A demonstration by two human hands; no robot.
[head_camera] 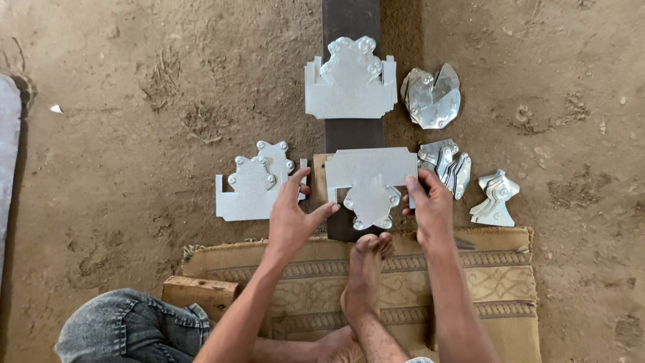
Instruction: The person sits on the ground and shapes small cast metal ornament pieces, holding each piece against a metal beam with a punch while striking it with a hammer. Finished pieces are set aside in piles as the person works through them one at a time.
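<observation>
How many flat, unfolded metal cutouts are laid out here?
3: one at the top on the dark beam, one on the dirt left of the left hand, one held by both hands. The left stack may hide more beneath.

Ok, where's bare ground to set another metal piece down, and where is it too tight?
Open dirt lies left of the stacked cut-outs and right of the small folded piece. It is crowded around the dark bar: the left hand and right hand hold a sheet piece there, with bent pieces and a foot close by.
</observation>
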